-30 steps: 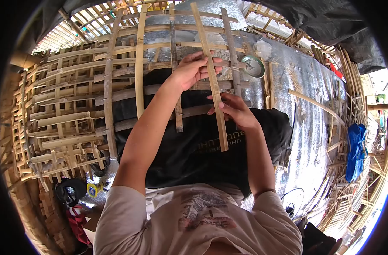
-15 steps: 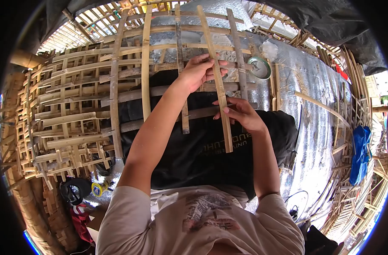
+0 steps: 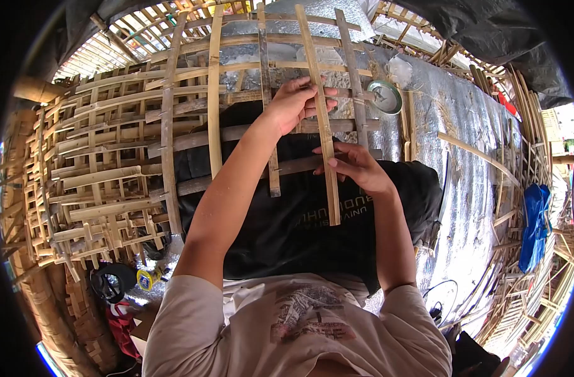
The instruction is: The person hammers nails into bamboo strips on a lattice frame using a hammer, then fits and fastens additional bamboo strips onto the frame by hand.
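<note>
A lattice of bamboo slats (image 3: 169,125) lies over the black cloth (image 3: 255,235) on my lap, with lengthwise slats crossing several horizontal ones. One pale bamboo strip (image 3: 331,198) runs lengthwise on top, its near end sticking out past the lowest crosspiece. My left hand (image 3: 291,105) grips this strip at mid-length, fingers passing around and under it. Closer to me, my right hand (image 3: 361,169) pinches the same strip near the lowest crosspiece, thumb on top. Some fingertips of both hands are hidden behind the wood.
Stacked bamboo lattice panels (image 3: 98,169) stand at left. A round green-rimmed dish (image 3: 385,97) sits beyond my right hand on the silvery sheet (image 3: 453,119). A blue plastic bag (image 3: 534,229) is at far right. A yellow tape roll (image 3: 145,279) and black cap (image 3: 113,281) lie lower left.
The pale strip has turned slightly: its near end shifted a little left and its far end a little right. My right hand moved slightly left with it; my left hand stayed nearly still.
</note>
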